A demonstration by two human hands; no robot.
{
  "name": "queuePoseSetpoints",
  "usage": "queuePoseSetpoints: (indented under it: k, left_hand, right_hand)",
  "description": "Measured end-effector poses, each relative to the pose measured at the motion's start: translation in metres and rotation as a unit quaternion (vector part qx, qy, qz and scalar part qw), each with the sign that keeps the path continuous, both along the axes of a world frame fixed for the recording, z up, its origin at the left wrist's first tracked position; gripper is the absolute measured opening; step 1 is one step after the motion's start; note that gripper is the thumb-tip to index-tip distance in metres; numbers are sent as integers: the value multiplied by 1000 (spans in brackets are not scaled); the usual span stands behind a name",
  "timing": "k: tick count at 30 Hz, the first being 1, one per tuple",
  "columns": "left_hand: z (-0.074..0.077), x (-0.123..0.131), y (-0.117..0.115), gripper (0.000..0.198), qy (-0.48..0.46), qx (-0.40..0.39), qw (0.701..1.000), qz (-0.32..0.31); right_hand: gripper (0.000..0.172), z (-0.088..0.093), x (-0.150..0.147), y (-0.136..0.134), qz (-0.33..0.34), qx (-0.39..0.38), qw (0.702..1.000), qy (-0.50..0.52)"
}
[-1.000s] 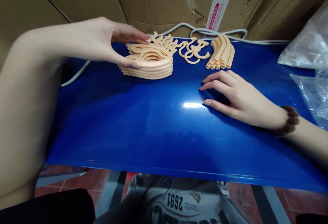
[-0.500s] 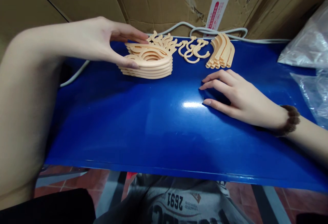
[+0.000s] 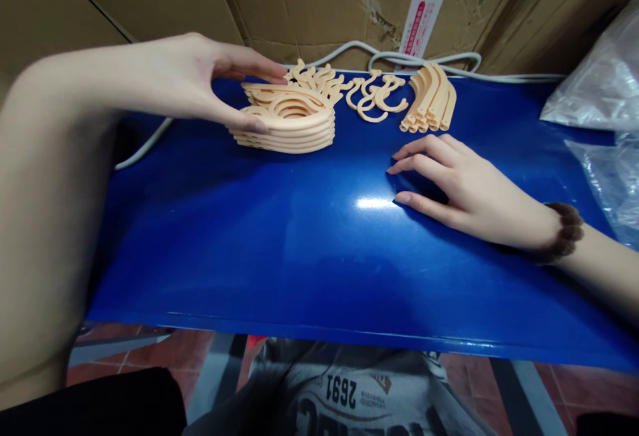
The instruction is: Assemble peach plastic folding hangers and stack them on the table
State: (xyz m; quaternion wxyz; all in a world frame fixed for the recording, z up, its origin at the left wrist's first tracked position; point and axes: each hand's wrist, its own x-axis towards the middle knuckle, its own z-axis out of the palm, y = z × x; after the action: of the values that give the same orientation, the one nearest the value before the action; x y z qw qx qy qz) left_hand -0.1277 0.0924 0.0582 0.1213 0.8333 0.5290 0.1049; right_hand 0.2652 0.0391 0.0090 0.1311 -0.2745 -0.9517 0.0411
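My left hand [image 3: 200,80] reaches in from the left and pinches the left end of a stack of peach plastic hanger pieces [image 3: 289,120], thumb in front and fingers behind. My right hand [image 3: 459,186] rests on the blue table [image 3: 299,243] right of centre, fingers spread and lightly curved, holding nothing. Loose peach hooks [image 3: 374,93] lie behind, and a bundle of curved peach bars [image 3: 432,100] sits just beyond my right fingertips.
Cardboard boxes [image 3: 319,3] stand along the table's far edge with a white cable [image 3: 424,60] running in front of them. Clear plastic bags [image 3: 604,90] lie at the right. A dark hair tie [image 3: 566,233] circles my right wrist.
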Motion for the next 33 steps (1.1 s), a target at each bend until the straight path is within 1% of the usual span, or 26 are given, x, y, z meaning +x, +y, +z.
queuePoseSetpoints:
  k: [5, 7, 9, 11, 12, 13, 14, 15, 16, 18, 20, 22, 25, 29, 33]
  left_hand:
    - [0, -1, 0, 107, -5, 4, 1000, -22]
    - [4, 6, -6, 109, 3, 19, 999, -37]
    - [8, 23, -18, 107, -2, 58, 997, -56]
    - [8, 48, -34, 93, -26, 141, 987, -80]
    - [6, 62, -43, 81, -40, 180, 977, -108]
    - [2, 76, -50, 67, -56, 205, 969, -130]
    - [-4, 89, -58, 56, -66, 208, 964, -151]
    - [-12, 100, -63, 52, -63, 186, 965, -173]
    - [-20, 110, -68, 53, -53, 161, 966, -194]
    - [-37, 122, -72, 56, -17, 115, 970, -215]
    - [-50, 127, -73, 60, 0, 72, 971, -228]
    - [-58, 128, -71, 62, 5, 51, 971, -235]
    - [-63, 127, -69, 65, 9, 40, 973, -227]
    - [-65, 125, -68, 68, 12, 38, 976, -213]
    - [-66, 125, -67, 68, 27, 47, 975, -216]
  right_hand:
    - [35, -1, 0, 0, 7, 7, 1000, 1]
    - [34, 0, 0, 1, 6, 7, 1000, 1]
    - [34, 0, 0, 1, 5, 9, 1000, -3]
    - [34, 1, 0, 0, 5, 10, 1000, -9]
    - [35, 1, 0, -1, 2, 10, 1000, -13]
    - [36, 1, 0, -1, -5, 10, 1000, -16]
    - [38, 2, 0, -3, -14, 12, 1000, -20]
    - [39, 3, 0, -4, -27, 16, 999, -25]
    - [40, 4, 0, -5, -41, 22, 998, -29]
    - [41, 6, 0, -7, -65, 33, 997, -35]
    - [42, 8, 1, -7, -71, 36, 996, -36]
    - [44, 9, 1, -7, -63, 33, 997, -36]
    - [46, 9, 1, -6, -55, 39, 997, -40]
    - [46, 7, 0, -6, -54, 58, 995, -52]
    - [44, 5, -1, -6, -53, 60, 995, -58]
